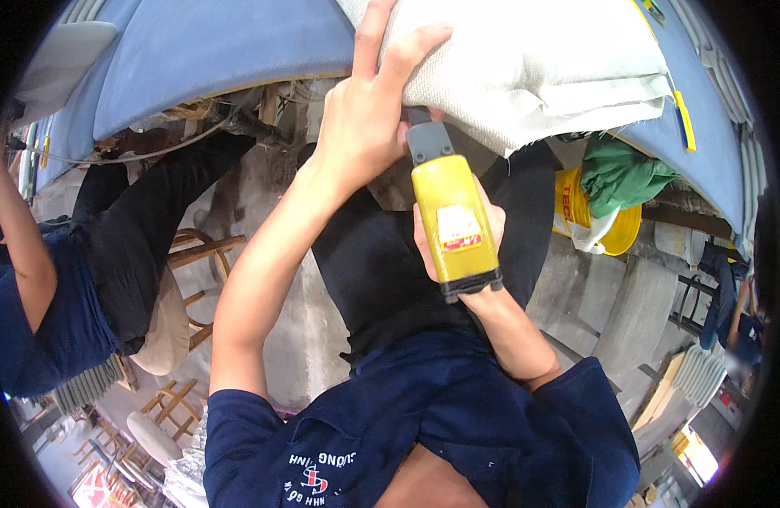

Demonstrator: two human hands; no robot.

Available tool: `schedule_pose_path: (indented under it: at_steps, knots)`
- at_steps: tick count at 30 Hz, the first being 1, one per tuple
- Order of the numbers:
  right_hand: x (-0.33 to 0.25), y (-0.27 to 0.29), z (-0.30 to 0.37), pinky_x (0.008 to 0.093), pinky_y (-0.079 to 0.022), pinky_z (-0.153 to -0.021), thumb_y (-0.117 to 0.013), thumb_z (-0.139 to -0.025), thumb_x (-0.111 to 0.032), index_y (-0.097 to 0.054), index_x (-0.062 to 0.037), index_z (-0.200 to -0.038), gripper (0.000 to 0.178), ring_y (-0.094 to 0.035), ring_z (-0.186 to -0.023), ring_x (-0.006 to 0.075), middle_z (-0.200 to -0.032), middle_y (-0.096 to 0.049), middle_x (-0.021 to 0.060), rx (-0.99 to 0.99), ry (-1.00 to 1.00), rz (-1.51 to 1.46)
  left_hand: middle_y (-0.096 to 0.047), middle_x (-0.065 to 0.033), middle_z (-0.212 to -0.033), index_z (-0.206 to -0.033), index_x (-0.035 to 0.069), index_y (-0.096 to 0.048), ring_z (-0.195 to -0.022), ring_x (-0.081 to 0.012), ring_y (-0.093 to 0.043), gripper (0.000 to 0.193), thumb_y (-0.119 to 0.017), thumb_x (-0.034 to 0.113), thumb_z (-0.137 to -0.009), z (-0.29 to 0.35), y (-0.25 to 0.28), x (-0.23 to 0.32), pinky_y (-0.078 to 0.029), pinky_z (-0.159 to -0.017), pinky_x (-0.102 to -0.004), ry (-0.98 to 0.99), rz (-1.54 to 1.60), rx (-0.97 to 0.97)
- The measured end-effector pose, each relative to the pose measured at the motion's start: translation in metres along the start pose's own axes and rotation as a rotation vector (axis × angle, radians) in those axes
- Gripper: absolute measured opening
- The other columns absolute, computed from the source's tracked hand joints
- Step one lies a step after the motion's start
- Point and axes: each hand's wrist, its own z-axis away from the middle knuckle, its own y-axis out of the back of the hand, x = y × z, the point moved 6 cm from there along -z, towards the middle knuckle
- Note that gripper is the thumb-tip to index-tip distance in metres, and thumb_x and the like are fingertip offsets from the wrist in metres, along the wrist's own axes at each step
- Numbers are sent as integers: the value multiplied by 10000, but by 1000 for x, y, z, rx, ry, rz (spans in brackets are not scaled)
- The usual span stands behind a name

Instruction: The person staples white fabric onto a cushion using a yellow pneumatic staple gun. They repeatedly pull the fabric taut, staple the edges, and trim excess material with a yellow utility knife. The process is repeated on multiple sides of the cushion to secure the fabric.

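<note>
My left hand (356, 123) grips the near left edge of a cream woven-fabric piece (525, 59), two fingers stretched over its top. This piece lies on a blue-covered table, with a folded layer and a frayed edge toward its right side. My right hand (495, 216) is wrapped round a yellow staple gun (452, 190) with a dark grey nose. The nose is at the underside of the piece's near edge, right beside my left hand. The gun's body hides most of my right hand, and whether the nose touches the fabric is hard to see.
The blue table (229, 42) curves across the top, with a yellow-handled tool (684, 121) on its right. Below it stands a yellow bucket (622, 230) with green cloth (627, 173) over it. A co-worker (60, 296) is close on the left, near a wooden stool (199, 250). A hose (136, 161) hangs under the table's edge.
</note>
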Motion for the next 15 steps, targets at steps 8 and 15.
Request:
schedule_pose_path:
  at_steps: [8,15]
  knots:
    - [17,-1,3,245,-552,-598,-899,-760,-117,-650,4,-1082,425,-747,-655,132,-777,-746,41,-14,-38,-41,-233,-352,-1662,-1492,126,-502,-1165,-550,-656,693,-739,115,-842,-1,1,3,-638,-810,-498,-43,10,34]
    - [18,4,-4,271,-543,-571,-860,-746,-95,-672,-31,-996,320,-726,-606,168,-726,-703,41,-22,-68,-17,-232,-144,-1710,-1479,299,-497,-993,-474,-712,1010,-739,-139,-601,2,-2,4,-624,-777,-531,33,-80,-1]
